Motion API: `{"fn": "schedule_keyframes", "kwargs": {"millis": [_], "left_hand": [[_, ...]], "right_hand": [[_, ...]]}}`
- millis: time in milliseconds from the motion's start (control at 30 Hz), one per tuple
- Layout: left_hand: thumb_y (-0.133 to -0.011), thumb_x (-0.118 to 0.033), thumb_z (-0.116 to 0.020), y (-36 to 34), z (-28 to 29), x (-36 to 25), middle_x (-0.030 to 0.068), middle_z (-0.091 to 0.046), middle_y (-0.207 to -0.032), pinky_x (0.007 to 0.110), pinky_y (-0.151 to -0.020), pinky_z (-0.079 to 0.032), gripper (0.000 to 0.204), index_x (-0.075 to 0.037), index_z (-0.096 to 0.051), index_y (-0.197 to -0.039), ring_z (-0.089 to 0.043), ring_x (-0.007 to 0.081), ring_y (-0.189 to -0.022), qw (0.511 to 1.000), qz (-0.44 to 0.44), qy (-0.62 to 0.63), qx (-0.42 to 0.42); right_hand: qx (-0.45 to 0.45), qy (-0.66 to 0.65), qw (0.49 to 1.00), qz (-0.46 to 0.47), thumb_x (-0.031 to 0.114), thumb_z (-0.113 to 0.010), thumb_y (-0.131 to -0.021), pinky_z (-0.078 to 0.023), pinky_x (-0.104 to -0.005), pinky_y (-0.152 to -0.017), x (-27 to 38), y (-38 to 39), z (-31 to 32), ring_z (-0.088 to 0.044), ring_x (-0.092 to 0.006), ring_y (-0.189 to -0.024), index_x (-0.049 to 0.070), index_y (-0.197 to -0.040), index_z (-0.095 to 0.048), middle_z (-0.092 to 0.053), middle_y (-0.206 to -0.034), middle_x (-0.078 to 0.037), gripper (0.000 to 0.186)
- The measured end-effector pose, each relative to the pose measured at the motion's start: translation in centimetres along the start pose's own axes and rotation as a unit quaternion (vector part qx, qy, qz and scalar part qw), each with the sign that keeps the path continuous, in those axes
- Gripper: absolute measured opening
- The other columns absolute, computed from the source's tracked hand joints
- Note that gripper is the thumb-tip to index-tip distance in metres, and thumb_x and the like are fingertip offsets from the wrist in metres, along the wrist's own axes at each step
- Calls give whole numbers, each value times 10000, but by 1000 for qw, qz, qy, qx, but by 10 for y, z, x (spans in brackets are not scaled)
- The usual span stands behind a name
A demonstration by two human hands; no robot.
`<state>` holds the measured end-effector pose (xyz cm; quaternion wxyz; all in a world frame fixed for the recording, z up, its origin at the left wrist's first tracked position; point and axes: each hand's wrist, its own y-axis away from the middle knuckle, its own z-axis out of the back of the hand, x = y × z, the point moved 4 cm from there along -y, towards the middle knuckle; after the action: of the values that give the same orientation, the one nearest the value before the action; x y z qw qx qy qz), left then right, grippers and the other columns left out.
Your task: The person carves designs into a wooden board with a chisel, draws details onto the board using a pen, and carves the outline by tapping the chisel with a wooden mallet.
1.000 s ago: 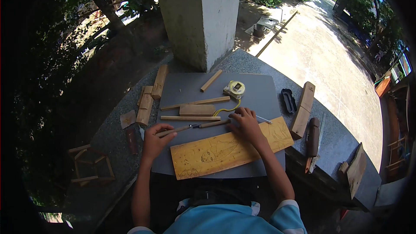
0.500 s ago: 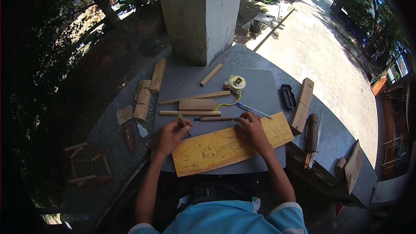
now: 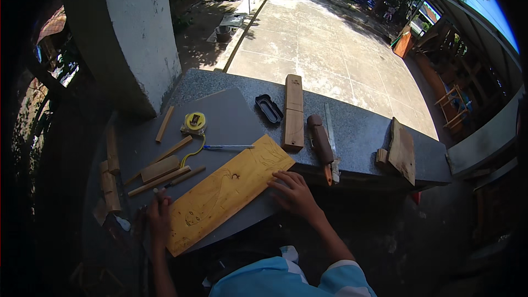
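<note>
Two bare hands are seen from above at a yellow wooden plank (image 3: 228,192), which is laid slantwise on a grey board (image 3: 236,115), its length running from 8 to 2 o'clock. Directions are taken from the plank's middle. Between 8 and 9 o'clock, the left hand (image 3: 159,217) is held in shadow, its fingers narrowed on a slim tool (image 3: 155,191); only a pale end is shown above them. At 3 o'clock, the right hand (image 3: 294,192) is spread wide, its fingertips rested along the plank's near long edge.

The plank's upper right corner is set just beside the foot of a wooden block (image 3: 293,113), so little room is left there. At 12 o'clock, the upper edge is met by a pen (image 3: 228,147); at 10, space is narrowed by wood strips (image 3: 159,180). A tape measure (image 3: 194,122) is placed at 11. More room is offered at 1 o'clock, where grey surface is seen between the pen and a black tray (image 3: 269,109). At 2, a brown tool (image 3: 319,137) is lain across the stone counter's (image 3: 357,137) front edge; beyond it, a wide speckled stretch is bounded by a wood slab (image 3: 402,151).
</note>
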<state>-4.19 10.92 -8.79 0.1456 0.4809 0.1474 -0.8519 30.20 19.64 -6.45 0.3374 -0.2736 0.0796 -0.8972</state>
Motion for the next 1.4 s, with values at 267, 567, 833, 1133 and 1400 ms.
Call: {"fn": "schedule_keyframes", "kwargs": {"millis": [267,567,833,1133,1400], "left_hand": [[-880,-81,-520,7,14,-16,97,-594,-903,301,-753,-504,276,16,-477,-1134,-606,166,-825,948,-7,308,-74],[-907,-98,-483,19,-3,-22,165,-601,-1003,297,-796,-503,166,3,-459,-1035,-618,209,-926,951,30,307,36],[-912,-95,-457,14,-7,-42,155,-590,-1069,322,-900,-448,302,41,-431,-1181,-569,219,-1031,968,-3,190,161],[-796,-37,-630,7,-7,-40,105,-649,-903,265,-736,-525,140,26,-579,-911,-640,169,-856,977,-19,191,95],[-719,-54,-717,6,-6,-50,103,-657,-787,257,-663,-540,175,8,-554,-741,-662,162,-752,992,-55,96,65]], "right_hand": [[-22,190,911,-365,279,-696,-689,-371,-488,-873,-154,-10,45,-480,-371,-1056,22,-1291,-352,-524,-1087,-213,739],[-181,-98,940,-273,152,-587,-826,-352,-361,-943,-102,4,39,-474,-273,-1117,-51,-1289,-338,-475,-1191,-212,563],[-160,-378,866,-286,93,-532,-845,-295,-327,-989,15,-12,42,-397,-217,-1187,-6,-1318,-311,-395,-1299,-140,532],[-134,-412,876,-211,136,-599,-792,-339,-338,-950,53,-31,43,-463,-219,-1115,-5,-1293,-330,-475,-1201,-134,586],[-134,-440,860,-222,115,-589,-787,-344,-316,-939,54,-27,44,-468,-203,-1098,-10,-1287,-336,-474,-1192,-123,574]]}}
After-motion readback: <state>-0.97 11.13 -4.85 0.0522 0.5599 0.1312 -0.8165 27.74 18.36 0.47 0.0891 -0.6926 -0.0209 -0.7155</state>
